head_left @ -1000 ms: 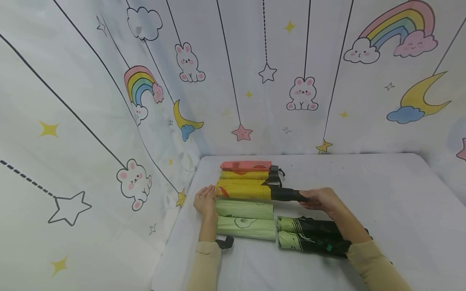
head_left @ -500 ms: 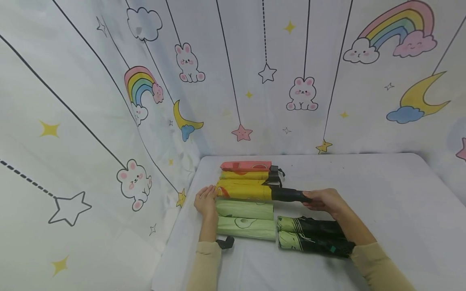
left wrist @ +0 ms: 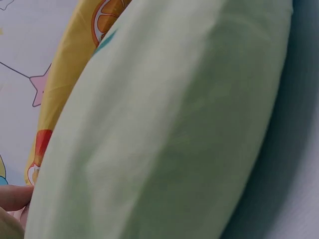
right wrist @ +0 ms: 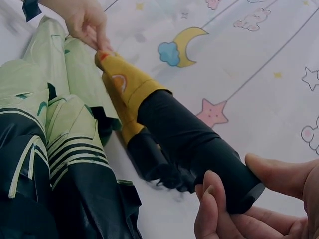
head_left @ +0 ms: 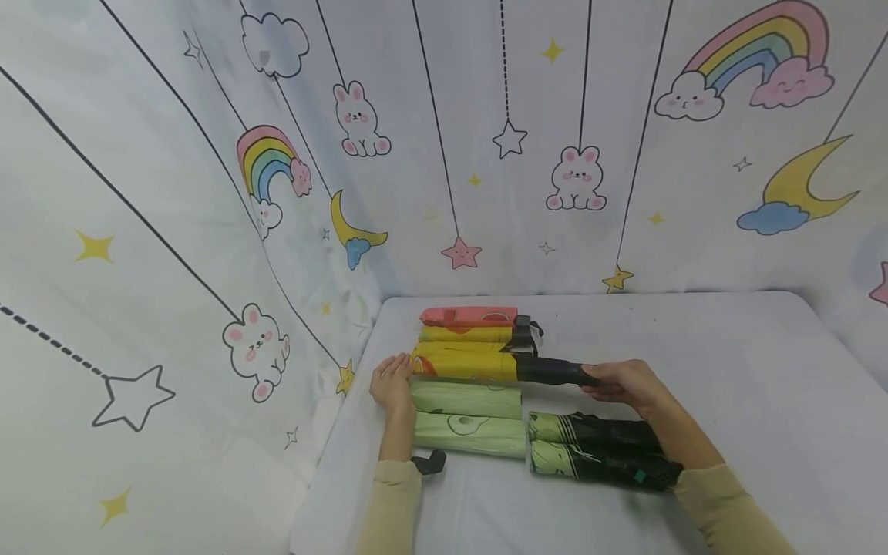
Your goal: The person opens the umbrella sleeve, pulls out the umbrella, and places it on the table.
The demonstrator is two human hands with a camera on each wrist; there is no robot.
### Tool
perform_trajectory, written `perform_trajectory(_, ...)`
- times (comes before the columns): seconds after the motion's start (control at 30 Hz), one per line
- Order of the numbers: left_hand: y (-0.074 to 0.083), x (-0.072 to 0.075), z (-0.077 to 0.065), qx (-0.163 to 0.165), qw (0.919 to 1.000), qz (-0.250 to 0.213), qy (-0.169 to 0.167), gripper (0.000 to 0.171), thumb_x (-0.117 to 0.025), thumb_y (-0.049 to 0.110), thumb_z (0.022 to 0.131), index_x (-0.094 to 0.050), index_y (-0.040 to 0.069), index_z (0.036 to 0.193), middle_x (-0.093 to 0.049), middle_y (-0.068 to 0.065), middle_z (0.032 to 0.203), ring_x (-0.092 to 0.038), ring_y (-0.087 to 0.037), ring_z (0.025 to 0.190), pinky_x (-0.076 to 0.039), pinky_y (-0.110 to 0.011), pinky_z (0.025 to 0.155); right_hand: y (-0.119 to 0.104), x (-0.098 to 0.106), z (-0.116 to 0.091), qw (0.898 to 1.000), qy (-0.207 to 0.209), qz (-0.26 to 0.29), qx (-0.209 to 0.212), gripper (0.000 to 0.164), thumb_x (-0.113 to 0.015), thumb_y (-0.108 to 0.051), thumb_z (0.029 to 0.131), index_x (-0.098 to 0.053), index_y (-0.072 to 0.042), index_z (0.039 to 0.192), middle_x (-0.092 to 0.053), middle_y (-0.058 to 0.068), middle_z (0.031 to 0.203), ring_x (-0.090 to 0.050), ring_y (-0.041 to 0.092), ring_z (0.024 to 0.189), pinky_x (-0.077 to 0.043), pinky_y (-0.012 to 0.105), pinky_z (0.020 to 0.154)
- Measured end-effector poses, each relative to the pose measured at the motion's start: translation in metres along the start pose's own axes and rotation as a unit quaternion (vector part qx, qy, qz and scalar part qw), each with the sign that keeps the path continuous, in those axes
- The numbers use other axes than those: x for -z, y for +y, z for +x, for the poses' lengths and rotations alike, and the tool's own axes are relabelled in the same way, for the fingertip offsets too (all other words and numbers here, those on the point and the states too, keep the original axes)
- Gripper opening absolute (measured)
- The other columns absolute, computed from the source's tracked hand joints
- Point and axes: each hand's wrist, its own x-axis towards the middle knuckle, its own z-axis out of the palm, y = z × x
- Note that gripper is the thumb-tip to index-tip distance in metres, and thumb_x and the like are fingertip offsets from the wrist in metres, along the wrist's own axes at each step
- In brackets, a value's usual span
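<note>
A folded yellow umbrella with fruit prints lies across the row on the white table. My left hand pinches its left tip; in the right wrist view the fingertips meet that end. My right hand grips the end of the black part between thumb and fingers, pulled out straight to the right. Beneath my left wrist lie two pale green umbrellas, one with an avocado print. A pale green one fills most of the left wrist view, hiding nearly all of my left hand there.
Behind the held umbrella lie another yellow one and a red one, with black ends and straps. Two green-and-black umbrellas lie at the front right, partly under my right forearm. A cartoon-printed white curtain borders the table.
My right hand has moved slightly to the right, and a longer stretch of the black part shows. The yellow body and my left hand have stayed in place.
</note>
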Motion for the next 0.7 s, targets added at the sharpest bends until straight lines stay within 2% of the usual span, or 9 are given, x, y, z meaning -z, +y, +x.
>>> perform_trajectory(0.2, 0.003, 0.001, 0.000, 0.005, 1.0000, 0.000, -0.003, 0.046, -0.065, -0.024, 0.088, -0.053, -0.015, 0.132, -0.065, -0.035, 0.128, -0.067, -0.042, 0.120, -0.060, -0.038, 0.097, -0.003, 0.003, 0.000, 1.000, 0.002, -0.003, 0.000, 0.057, -0.077, -0.027, 0.097, -0.059, 0.017, 0.130, -0.079, 0.014, 0.103, -0.079, 0.022, 0.092, -0.064, 0.041, 0.088)
perform_trajectory(0.4, 0.003, 0.001, 0.002, -0.003, 1.0000, -0.001, 0.000, 0.048, -0.066, -0.025, 0.086, -0.052, -0.017, 0.131, -0.066, -0.035, 0.125, -0.070, -0.040, 0.116, -0.062, -0.033, 0.092, -0.003, 0.010, 0.000, 1.000, -0.003, -0.015, 0.004, 0.057, -0.076, -0.029, 0.098, -0.060, 0.015, 0.132, -0.079, 0.013, 0.102, -0.078, 0.024, 0.094, -0.065, 0.038, 0.086)
perform_trajectory(0.7, 0.003, 0.003, 0.003, 0.003, 1.0000, -0.003, 0.004, 0.046, -0.066, -0.025, 0.087, -0.054, -0.015, 0.131, -0.066, -0.035, 0.126, -0.071, -0.037, 0.114, -0.062, -0.034, 0.092, -0.006, 0.016, -0.006, 1.000, -0.009, -0.023, 0.003, 0.062, -0.074, -0.029, 0.100, -0.055, 0.017, 0.137, -0.079, 0.013, 0.104, -0.078, 0.022, 0.094, -0.064, 0.038, 0.088)
